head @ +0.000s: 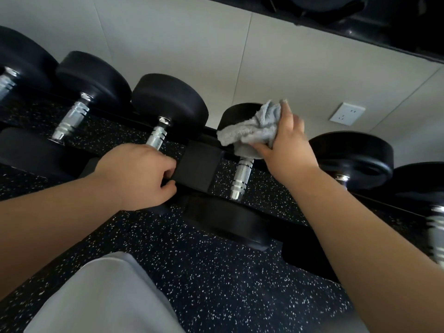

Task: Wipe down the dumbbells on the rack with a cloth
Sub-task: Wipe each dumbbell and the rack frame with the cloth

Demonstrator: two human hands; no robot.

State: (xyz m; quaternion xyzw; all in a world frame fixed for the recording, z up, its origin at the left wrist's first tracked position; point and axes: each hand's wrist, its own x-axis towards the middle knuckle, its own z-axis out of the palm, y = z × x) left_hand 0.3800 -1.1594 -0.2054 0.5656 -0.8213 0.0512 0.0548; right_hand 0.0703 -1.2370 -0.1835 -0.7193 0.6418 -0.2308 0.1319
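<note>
Left hand [141,174] curled round front edge of black rack [199,164]. Dumbbell [242,175] on rack just right of it, far head covered by bunched grey cloth [252,131]. Right hand [287,138] grips cloth, pressing it there.

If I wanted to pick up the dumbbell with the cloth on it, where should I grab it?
Probably its silver handle, coming from above. It is thin, ridged and bare between the two fat black ends, which look too wide to grip.
</note>
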